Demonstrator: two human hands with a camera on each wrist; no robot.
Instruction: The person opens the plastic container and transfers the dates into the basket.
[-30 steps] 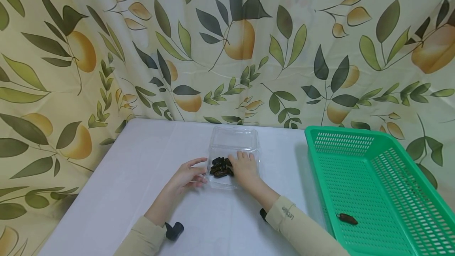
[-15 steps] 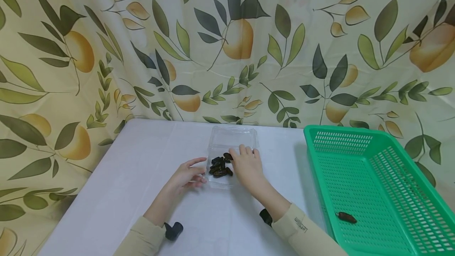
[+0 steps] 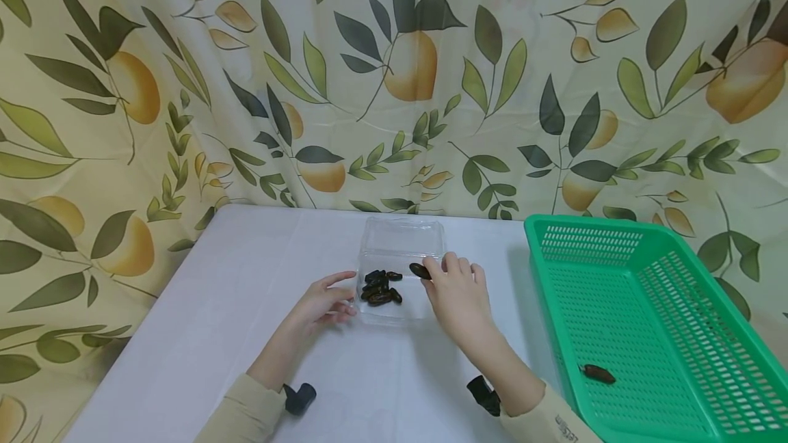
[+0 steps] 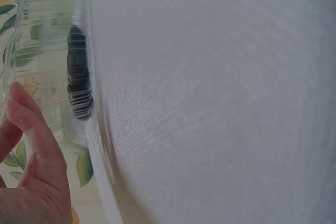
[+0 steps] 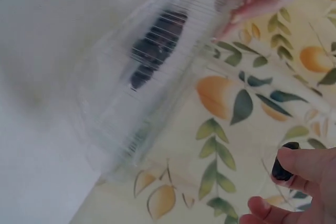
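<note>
A clear plastic clamshell box (image 3: 409,310) lies on the white table with its lid (image 3: 403,236) folded back. Several dark, glossy, oval dates (image 3: 380,296) are heaped at the left of its base. My right hand (image 3: 458,299) pinches one date (image 3: 419,270) between thumb and fingers, raised over the box's right side. In the right wrist view that date (image 5: 283,162) shows clear of the box. My left hand (image 3: 323,303) is at the box's left wall, fingers loosely extended; in the left wrist view its fingertips (image 4: 21,95) touch or nearly touch the plastic edge.
To the right stands a green perforated basket (image 3: 622,320) with one brown date (image 3: 598,374) in it. White cloth covers the table (image 3: 258,251). A fruit-patterned curtain (image 3: 394,156) hangs behind. Black wrist-worn devices (image 3: 299,399) stick out by both cuffs.
My right hand has drawn a date away from the heap, lifting it to the right. My left hand stays beside the box. The head view has shifted slightly.
</note>
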